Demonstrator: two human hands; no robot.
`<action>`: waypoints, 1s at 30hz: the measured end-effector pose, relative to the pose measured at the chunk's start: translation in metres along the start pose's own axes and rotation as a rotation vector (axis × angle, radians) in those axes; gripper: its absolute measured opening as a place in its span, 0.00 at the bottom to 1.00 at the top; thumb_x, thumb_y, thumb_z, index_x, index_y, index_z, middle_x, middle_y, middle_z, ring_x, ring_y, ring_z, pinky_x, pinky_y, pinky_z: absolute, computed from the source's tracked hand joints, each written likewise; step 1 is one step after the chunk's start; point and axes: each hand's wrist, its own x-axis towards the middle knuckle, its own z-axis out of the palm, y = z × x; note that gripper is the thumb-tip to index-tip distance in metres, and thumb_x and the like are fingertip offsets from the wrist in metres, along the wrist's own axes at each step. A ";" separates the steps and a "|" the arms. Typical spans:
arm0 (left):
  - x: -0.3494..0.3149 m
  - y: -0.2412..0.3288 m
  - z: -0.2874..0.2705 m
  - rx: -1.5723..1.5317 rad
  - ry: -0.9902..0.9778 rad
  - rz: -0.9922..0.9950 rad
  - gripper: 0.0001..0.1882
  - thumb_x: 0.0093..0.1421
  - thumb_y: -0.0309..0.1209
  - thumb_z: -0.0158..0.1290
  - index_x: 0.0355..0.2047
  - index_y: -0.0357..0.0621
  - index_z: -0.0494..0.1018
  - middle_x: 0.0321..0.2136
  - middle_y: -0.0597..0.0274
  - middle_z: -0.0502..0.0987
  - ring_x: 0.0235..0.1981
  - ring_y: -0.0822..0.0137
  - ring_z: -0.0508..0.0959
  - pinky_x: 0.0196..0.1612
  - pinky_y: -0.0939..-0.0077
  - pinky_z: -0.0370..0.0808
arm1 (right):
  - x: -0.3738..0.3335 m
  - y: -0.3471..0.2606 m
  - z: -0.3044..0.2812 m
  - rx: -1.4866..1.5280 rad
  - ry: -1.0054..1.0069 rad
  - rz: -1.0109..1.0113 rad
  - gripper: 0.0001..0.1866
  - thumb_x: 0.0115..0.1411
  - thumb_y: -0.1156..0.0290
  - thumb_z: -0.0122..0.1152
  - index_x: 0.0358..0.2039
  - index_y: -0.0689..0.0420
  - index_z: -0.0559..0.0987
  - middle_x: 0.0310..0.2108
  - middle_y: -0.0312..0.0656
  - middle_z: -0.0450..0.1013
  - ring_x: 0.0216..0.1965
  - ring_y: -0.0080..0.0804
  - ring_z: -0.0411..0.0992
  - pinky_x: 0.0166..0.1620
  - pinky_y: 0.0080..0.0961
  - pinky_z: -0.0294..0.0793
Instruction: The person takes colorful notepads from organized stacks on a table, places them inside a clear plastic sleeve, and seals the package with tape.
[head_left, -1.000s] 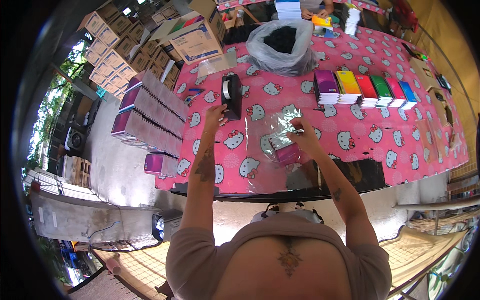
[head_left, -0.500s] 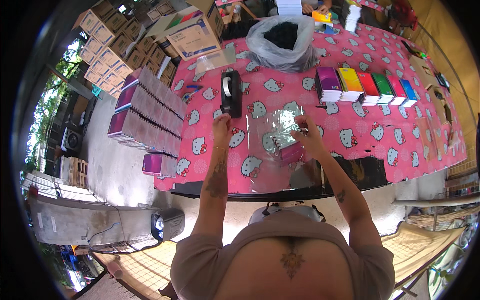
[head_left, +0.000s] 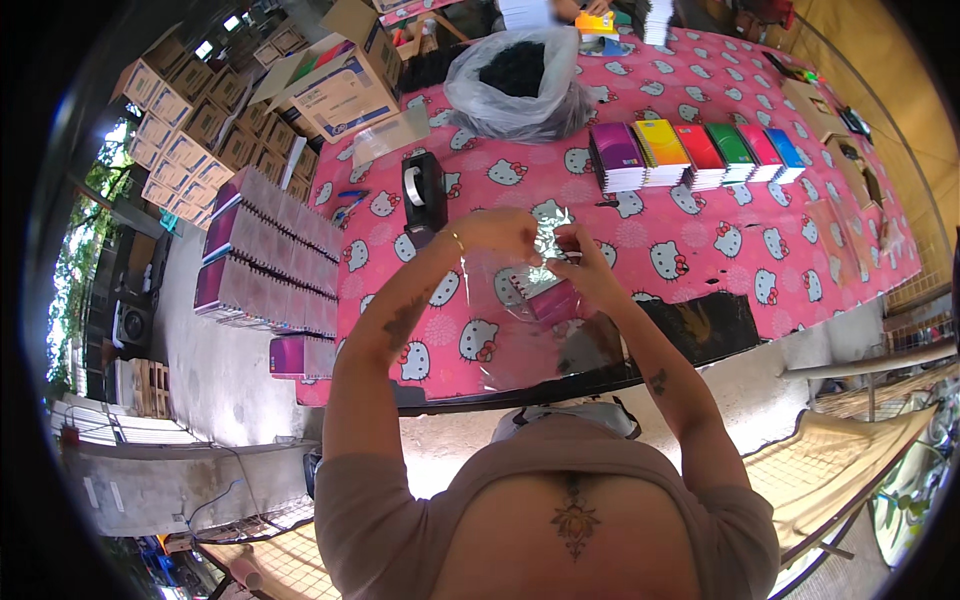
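A purple spiral notebook lies under clear plastic film on the table in front of me. My right hand pinches the crumpled, shiny upper part of the film, just beyond the notebook. My left hand reaches across to the same spot, its fingers bent and closed toward the film. Whatever its fingertips hold is too small or hidden to make out. Left of that hand stands a black tape dispenser with a pale roll of tape, partly covered at its near end by my wrist.
Notebooks in several colours stand in a row at the back right. Tall stacks of spiral notebooks line the left edge. A plastic bag with black contents, an opened carton and blue-handled cutters lie farther back. Another person's hand shows far off.
My left hand has moved right from the tape dispenser to the plastic film beside my right hand. My right hand stays on the film. The whole view has shifted slightly.
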 end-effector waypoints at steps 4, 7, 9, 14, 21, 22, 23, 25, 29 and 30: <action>0.017 -0.088 0.057 -0.331 0.032 0.116 0.18 0.61 0.43 0.59 0.41 0.40 0.75 0.24 0.68 0.75 0.24 0.72 0.74 0.29 0.77 0.70 | 0.000 -0.005 0.008 0.047 0.012 0.027 0.27 0.56 0.76 0.67 0.55 0.56 0.67 0.46 0.41 0.67 0.49 0.29 0.68 0.50 0.27 0.72; -0.001 -0.130 0.108 -0.796 0.265 -0.045 0.21 0.63 0.46 0.56 0.45 0.40 0.76 0.23 0.67 0.76 0.24 0.72 0.75 0.28 0.78 0.71 | 0.001 -0.001 0.025 0.129 0.006 0.038 0.26 0.57 0.76 0.67 0.54 0.56 0.68 0.47 0.41 0.67 0.49 0.29 0.67 0.51 0.26 0.71; 0.007 -0.097 0.093 -0.629 0.378 -0.116 0.23 0.63 0.48 0.56 0.47 0.41 0.76 0.24 0.65 0.78 0.23 0.70 0.76 0.27 0.76 0.72 | -0.007 0.013 0.011 0.086 0.114 0.019 0.24 0.59 0.75 0.66 0.54 0.57 0.68 0.46 0.40 0.67 0.49 0.28 0.67 0.50 0.26 0.71; -0.035 0.086 0.093 0.698 0.903 0.018 0.42 0.56 0.56 0.58 0.57 0.32 0.67 0.53 0.42 0.73 0.53 0.46 0.74 0.52 0.54 0.72 | -0.048 0.056 0.016 0.135 0.599 -0.037 0.14 0.68 0.66 0.54 0.51 0.58 0.70 0.40 0.38 0.70 0.40 0.25 0.70 0.45 0.25 0.72; -0.018 0.065 0.118 0.392 0.636 -0.313 0.48 0.48 0.57 0.65 0.59 0.35 0.62 0.49 0.38 0.71 0.54 0.42 0.71 0.59 0.52 0.66 | -0.119 0.085 0.053 0.719 -0.353 0.718 0.22 0.67 0.53 0.57 0.55 0.50 0.72 0.46 0.41 0.74 0.44 0.32 0.75 0.46 0.37 0.78; -0.024 0.066 0.115 0.329 0.701 -0.307 0.48 0.49 0.56 0.66 0.60 0.35 0.61 0.49 0.40 0.72 0.54 0.45 0.71 0.58 0.53 0.66 | -0.113 0.073 0.059 0.924 -0.321 0.721 0.24 0.66 0.51 0.57 0.58 0.49 0.69 0.50 0.42 0.73 0.48 0.34 0.74 0.49 0.39 0.78; -0.029 0.064 0.114 0.266 0.765 -0.299 0.48 0.49 0.54 0.66 0.60 0.35 0.60 0.48 0.41 0.72 0.54 0.47 0.71 0.58 0.54 0.67 | -0.107 0.060 0.059 1.129 -0.283 0.717 0.28 0.66 0.50 0.57 0.61 0.48 0.67 0.53 0.44 0.72 0.52 0.36 0.74 0.51 0.41 0.77; -0.060 0.046 0.137 -0.226 0.916 -0.231 0.46 0.51 0.49 0.66 0.62 0.36 0.59 0.49 0.43 0.72 0.56 0.51 0.71 0.58 0.57 0.67 | -0.089 0.030 0.048 1.295 -0.200 0.514 0.31 0.66 0.51 0.58 0.64 0.49 0.63 0.57 0.44 0.68 0.52 0.39 0.75 0.48 0.40 0.78; -0.080 0.039 0.205 -0.911 1.108 -0.040 0.37 0.53 0.33 0.67 0.59 0.34 0.64 0.50 0.47 0.72 0.60 0.56 0.70 0.58 0.66 0.69 | -0.052 0.004 -0.015 0.465 -0.218 0.100 0.38 0.58 0.60 0.70 0.65 0.52 0.62 0.58 0.43 0.67 0.53 0.39 0.73 0.51 0.39 0.78; -0.078 0.035 0.203 -0.946 1.129 -0.023 0.35 0.54 0.33 0.66 0.59 0.35 0.64 0.49 0.48 0.73 0.59 0.57 0.71 0.57 0.67 0.70 | -0.045 0.001 -0.028 0.075 -0.280 -0.008 0.40 0.56 0.63 0.72 0.65 0.53 0.62 0.58 0.43 0.67 0.54 0.38 0.72 0.52 0.38 0.78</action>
